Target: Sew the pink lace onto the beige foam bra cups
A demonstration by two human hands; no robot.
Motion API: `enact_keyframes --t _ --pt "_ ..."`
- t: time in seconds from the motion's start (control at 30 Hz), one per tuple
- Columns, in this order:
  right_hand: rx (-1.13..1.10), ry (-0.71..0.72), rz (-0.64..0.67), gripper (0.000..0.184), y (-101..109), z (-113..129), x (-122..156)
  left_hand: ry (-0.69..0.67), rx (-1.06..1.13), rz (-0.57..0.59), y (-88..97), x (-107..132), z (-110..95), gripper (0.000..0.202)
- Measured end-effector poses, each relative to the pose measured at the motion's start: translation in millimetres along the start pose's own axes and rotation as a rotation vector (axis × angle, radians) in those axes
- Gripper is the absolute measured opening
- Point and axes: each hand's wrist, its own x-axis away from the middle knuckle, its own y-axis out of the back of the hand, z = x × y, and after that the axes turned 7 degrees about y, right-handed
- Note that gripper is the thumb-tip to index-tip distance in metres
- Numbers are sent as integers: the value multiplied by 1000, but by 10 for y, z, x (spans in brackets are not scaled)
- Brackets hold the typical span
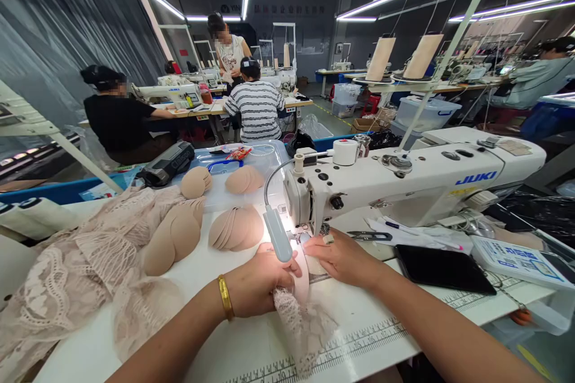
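Observation:
My left hand (258,278), with a gold bangle on the wrist, is closed on a piece of pale lace fabric (299,320) just in front of the needle of a white JUKI sewing machine (404,182). My right hand (341,257) lies on the same piece right of the needle, fingers pressed down on it beside the presser foot. A small lamp (277,233) on a flexible neck lights the spot between both hands. The lace hangs off the table's front edge.
Stacks of beige foam cups (236,227) and a heap of lace (76,263) lie to the left. A black tablet (442,269), scissors (371,235) and papers sit on the right. Other people sew at tables behind.

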Motion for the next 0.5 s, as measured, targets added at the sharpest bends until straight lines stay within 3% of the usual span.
enact_keyframes --t 0.5 --pt "-6 5 7 42 -50 13 40 -21 -49 -27 7 17 59 12"
